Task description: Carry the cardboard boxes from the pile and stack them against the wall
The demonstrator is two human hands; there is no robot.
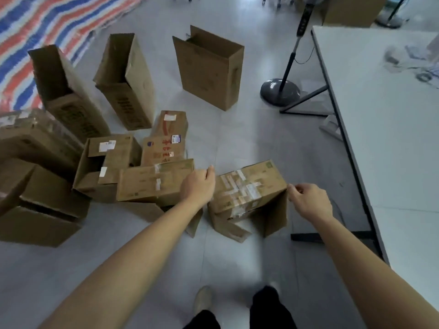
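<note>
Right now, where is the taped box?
Head view, right of centre on the floor: the taped box lies between the left hand and right hand, with the pile to its left and the table to its right.

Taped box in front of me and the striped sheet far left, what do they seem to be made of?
Taped box: brown cardboard, matte, judging by folded flaps and raw edges; shinier whitish tape strips cross its top. Striped sheet: probably woven plastic tarpaulin, given red, white and blue bands and creases, though the weave is too blurred to confirm.
</note>
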